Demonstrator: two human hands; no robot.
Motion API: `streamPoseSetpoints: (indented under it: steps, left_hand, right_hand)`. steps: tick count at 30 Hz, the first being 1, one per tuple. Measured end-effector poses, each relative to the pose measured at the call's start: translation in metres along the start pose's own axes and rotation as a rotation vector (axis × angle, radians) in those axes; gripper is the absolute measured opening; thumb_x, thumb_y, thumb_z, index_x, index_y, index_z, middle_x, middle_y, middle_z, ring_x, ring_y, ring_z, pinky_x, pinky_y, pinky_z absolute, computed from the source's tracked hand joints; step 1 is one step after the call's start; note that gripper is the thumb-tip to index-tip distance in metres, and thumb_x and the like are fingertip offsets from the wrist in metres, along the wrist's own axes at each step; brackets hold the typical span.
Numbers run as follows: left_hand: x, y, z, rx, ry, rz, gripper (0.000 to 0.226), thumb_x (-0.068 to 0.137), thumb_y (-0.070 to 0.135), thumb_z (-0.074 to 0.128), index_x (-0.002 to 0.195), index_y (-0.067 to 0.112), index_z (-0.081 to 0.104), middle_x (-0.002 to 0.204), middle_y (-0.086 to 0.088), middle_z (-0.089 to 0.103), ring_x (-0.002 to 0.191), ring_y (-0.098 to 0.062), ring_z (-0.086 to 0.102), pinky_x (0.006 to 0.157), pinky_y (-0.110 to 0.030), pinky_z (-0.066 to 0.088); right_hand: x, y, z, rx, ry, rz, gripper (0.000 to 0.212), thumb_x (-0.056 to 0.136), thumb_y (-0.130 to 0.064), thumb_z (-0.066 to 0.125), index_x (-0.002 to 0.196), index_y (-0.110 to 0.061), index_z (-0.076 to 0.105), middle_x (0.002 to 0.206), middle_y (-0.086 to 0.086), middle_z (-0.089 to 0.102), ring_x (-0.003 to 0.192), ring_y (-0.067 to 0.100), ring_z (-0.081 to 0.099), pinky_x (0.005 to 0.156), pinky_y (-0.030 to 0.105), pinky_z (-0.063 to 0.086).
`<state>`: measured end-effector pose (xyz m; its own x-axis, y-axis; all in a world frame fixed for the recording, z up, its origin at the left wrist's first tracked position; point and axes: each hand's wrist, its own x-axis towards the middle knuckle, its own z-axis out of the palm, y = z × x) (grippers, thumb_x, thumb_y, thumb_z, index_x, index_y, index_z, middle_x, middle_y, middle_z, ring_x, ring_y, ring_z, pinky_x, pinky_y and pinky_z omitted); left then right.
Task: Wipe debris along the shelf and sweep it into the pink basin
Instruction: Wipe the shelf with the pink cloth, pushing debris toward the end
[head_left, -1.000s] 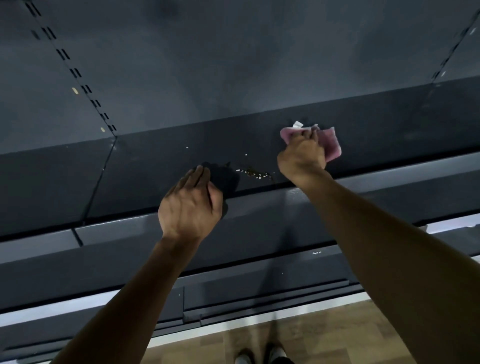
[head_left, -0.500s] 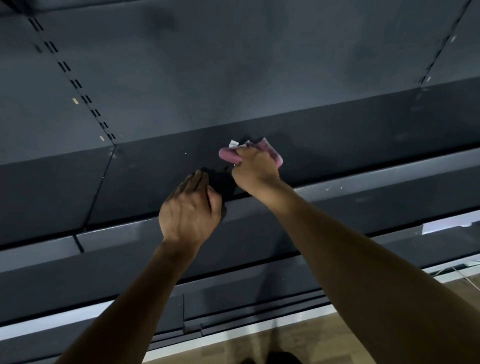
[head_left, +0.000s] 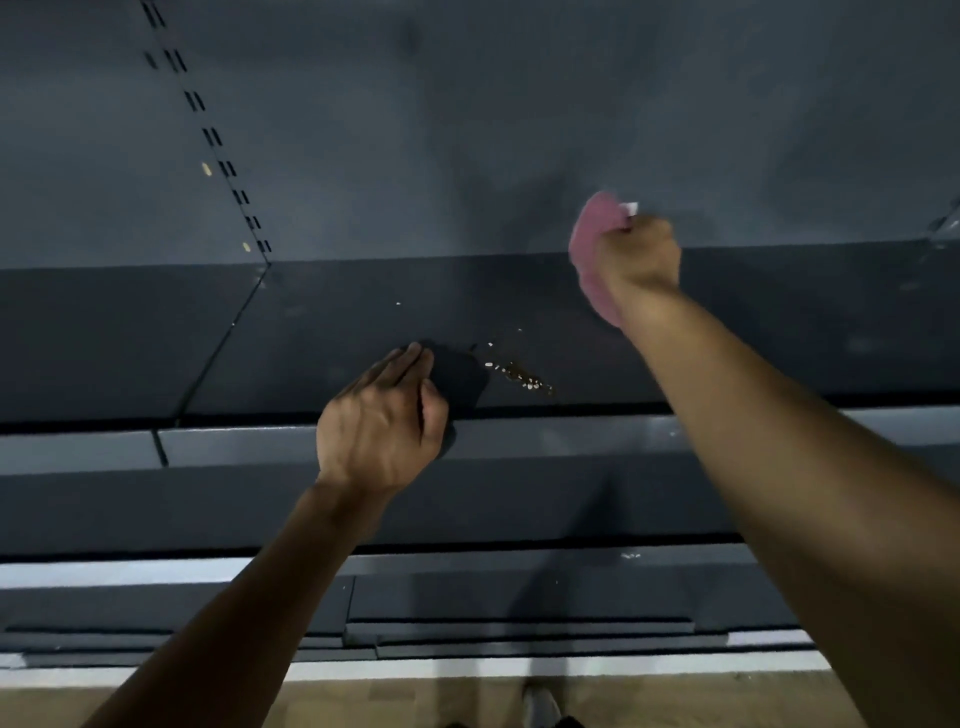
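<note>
By shelf edge (head_left: 571, 410), debris (head_left: 519, 375) blurry.

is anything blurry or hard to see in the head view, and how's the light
Head view: dim, even light with no glare; the right hand and its pink cloth are motion-smeared; the left hand and the debris look sharper; a dark object under the left hand blends into the shelf; wide-angle lens tilts the shelf edges.

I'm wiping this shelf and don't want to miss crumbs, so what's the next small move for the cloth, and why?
Probably bring the pink cloth, gripped in the right hand, down onto the shelf right of the crumbs and sweep left. The debris lies between the cloth and the left hand at the shelf's front edge. No pink basin is visible.
</note>
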<state>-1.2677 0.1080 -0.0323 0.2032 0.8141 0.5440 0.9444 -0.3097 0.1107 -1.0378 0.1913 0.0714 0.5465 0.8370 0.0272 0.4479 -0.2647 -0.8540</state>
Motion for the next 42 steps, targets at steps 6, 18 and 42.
streamPoseSetpoints:
  steps: [6, 18, 42]
  left_hand:
    - [0.001, 0.001, 0.001, 0.001, 0.039, -0.009, 0.044, 0.095, 0.026, 0.039, 0.116, 0.009, 0.074, 0.123, -0.006, 0.070, 0.111, -0.020, 0.069, 0.076, -0.030, 0.057]
    - [0.001, 0.004, 0.000, 0.053, 0.036, -0.041, 0.043, 0.094, 0.028, 0.041, 0.120, 0.018, 0.073, 0.127, 0.002, 0.068, 0.115, -0.010, 0.065, 0.073, -0.018, 0.048]
    - [0.000, 0.005, -0.001, 0.006, -0.001, -0.085, 0.046, 0.095, 0.031, 0.036, 0.124, 0.021, 0.071, 0.131, 0.005, 0.066, 0.120, -0.009, 0.062, 0.074, -0.033, 0.060]
  right_hand:
    - [0.020, 0.012, 0.019, -0.369, -0.036, -0.208, 0.042, 0.069, -0.020, 0.032, 0.103, -0.011, 0.053, 0.110, 0.017, 0.059, 0.107, 0.037, 0.054, 0.097, 0.047, 0.044]
    - [0.048, 0.029, 0.089, -0.605, -0.401, -0.322, 0.066, 0.084, -0.020, 0.040, 0.145, 0.002, 0.029, 0.147, 0.019, 0.033, 0.138, 0.032, 0.027, 0.119, 0.040, 0.014]
    - [0.013, 0.055, 0.034, -0.017, -0.797, -0.618, 0.022, 0.093, -0.028, 0.049, 0.095, -0.014, 0.065, 0.092, -0.005, 0.068, 0.087, 0.012, 0.062, 0.075, 0.029, 0.047]
